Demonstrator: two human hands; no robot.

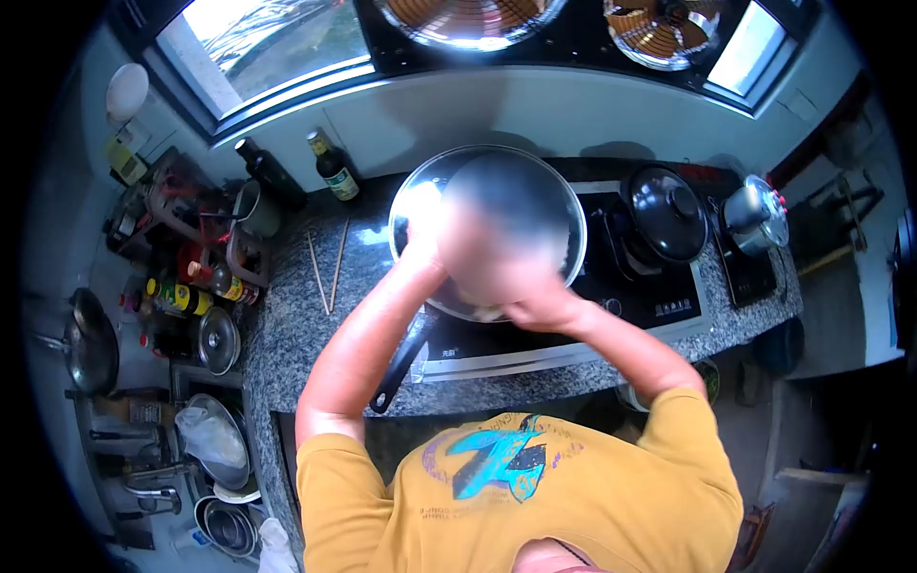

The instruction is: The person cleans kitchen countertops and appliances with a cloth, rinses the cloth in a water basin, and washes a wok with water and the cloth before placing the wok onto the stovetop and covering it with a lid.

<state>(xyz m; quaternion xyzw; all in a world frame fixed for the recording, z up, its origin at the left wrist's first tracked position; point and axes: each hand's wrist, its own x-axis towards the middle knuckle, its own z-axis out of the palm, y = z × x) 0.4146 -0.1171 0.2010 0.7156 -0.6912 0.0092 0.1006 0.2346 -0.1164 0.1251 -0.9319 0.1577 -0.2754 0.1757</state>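
A round, shiny lid or pan rim (559, 177) lies over the left side of the black cooktop (478, 355), with a dark handle (396, 368) sticking out toward my body. Both of my hands are above it, partly covered by a blurred patch. My left hand (435, 244) is at the left of the blur, its fingers hidden. On the right, my right hand (540, 304) is over the near rim with its fingers bent inward. Whatever either hand holds cannot be made out.
Two chopsticks (330, 267) lie left of the pan, below two dark bottles (334, 167). A black lidded pot (669, 212) and a silver pot (755, 215) stand to the right. Sauce bottles (181, 296) and a sink area (143, 449) are at the left.
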